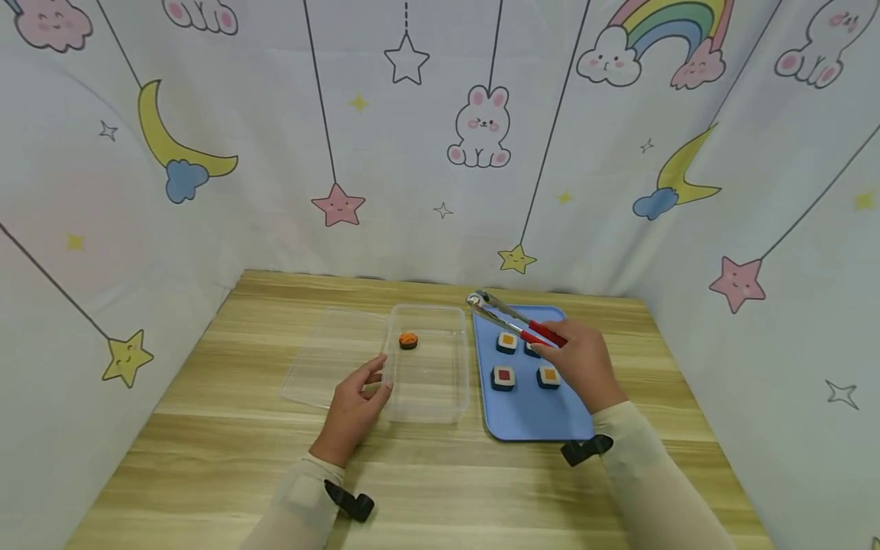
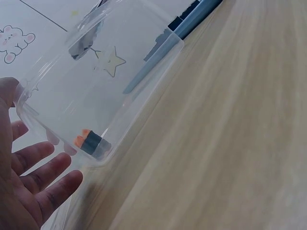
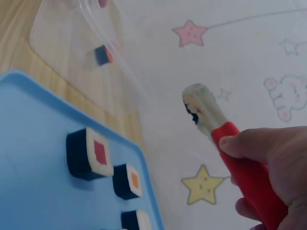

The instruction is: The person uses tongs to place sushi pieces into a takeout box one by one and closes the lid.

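My right hand [image 1: 580, 363] grips the red handles of metal tongs [image 1: 509, 319], held above the far left part of a blue tray [image 1: 525, 416]. Whether the tongs' tips [image 3: 194, 108] pinch anything, I cannot tell. On the tray sit several sushi pieces, one with a red centre [image 1: 504, 377] and others with orange centres [image 1: 548, 376]. My left hand [image 1: 354, 409] is at the left side of a clear plastic container [image 1: 428, 416], its fingers loosely spread and touching the wall. Inside, near the far left corner, lies an orange-topped sushi piece [image 1: 409, 341].
A clear flat lid [image 1: 323, 355] lies on the wooden table [image 1: 412, 489] left of the container. The tray stands close by the container's right side. A white curtain [image 1: 412, 244] printed with stars, moons and rabbits hangs behind the table and along its sides.
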Demonstrator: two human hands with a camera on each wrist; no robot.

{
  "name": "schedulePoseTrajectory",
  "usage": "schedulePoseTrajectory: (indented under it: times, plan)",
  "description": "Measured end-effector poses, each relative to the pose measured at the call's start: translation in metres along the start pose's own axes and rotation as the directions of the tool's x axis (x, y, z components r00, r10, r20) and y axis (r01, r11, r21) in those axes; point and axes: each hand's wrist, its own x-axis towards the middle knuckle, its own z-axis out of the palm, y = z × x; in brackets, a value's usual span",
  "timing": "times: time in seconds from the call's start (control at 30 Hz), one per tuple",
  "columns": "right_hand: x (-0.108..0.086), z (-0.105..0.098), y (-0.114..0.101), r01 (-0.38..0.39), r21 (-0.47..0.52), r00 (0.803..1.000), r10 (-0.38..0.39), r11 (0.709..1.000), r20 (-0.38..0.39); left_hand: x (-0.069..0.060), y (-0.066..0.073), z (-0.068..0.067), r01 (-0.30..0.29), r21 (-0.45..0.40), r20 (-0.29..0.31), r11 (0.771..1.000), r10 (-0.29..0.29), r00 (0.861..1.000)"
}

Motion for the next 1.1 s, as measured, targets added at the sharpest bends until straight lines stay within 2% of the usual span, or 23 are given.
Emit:
schedulePoseTrajectory:
  times: [0.2,0.47,0.77,0.93,1.1]
  plan:
    - [-0.001,0.007,-0.009,0.063,0.035,0.997,-0.064,0.997,0.043,0.000,-0.001,0.000,-0.014,0.001,-0.008,1.000,0.014,1.000]
    - [0.000,0.017,-0.020,0.122,0.006,0.987,-0.122,0.992,0.103,-0.001,-0.003,-0.001,-0.013,-0.003,-0.018,1.000,0.013,1.000]
    - [0.003,0.026,-0.033,0.171,-0.090,0.975,-0.156,0.981,0.156,-0.001,-0.002,-0.002,-0.012,-0.005,-0.019,1.000,0.012,1.000]
    - [0.007,0.029,-0.037,0.160,-0.070,0.969,-0.143,0.985,0.200,0.001,-0.002,-0.001,-0.007,0.011,-0.014,1.000,0.008,1.000]
    - [0.011,0.031,-0.041,0.191,-0.080,0.964,-0.171,0.978,0.204,0.002,-0.003,0.000,-0.017,0.026,-0.012,1.000,0.018,1.000]
